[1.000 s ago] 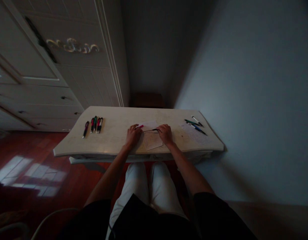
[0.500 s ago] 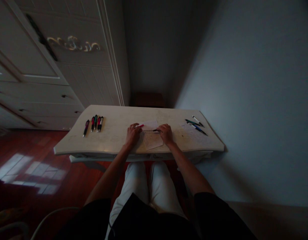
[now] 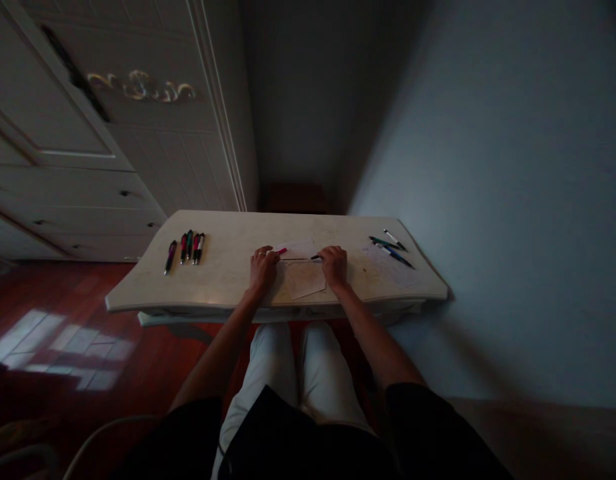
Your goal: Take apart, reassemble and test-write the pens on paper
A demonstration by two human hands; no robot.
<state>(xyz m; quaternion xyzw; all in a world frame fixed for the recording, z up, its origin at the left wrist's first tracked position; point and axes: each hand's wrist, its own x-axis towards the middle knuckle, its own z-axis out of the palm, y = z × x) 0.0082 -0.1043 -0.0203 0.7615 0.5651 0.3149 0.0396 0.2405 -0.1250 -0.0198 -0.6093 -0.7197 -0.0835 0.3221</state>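
My left hand (image 3: 263, 272) is closed, its fingertips pinching one end of a thin dark pen refill (image 3: 294, 259) that points right. A pink pen part (image 3: 282, 251) shows at the same fingertips; I cannot tell whether it is held or lies on the paper. Opposite, my right hand (image 3: 334, 265) is closed on a short black pen part (image 3: 316, 257), whose end sticks out leftward. A small gap separates it from the refill. Beneath both hands lie thin sheets of paper (image 3: 305, 283) on the white desk (image 3: 233, 240).
Several assembled pens (image 3: 189, 247) lie in a group at the desk's left, with a purple pen (image 3: 171, 257) beside them. At the right, several more pens (image 3: 394, 255) rest around another sheet (image 3: 393, 272). A wall (image 3: 513, 200) borders the right side, a white cabinet (image 3: 178, 160) the left rear.
The black pen part in my right hand has come apart from the refill, leaving a small gap. My left hand has shifted slightly left. The view has moved a little.
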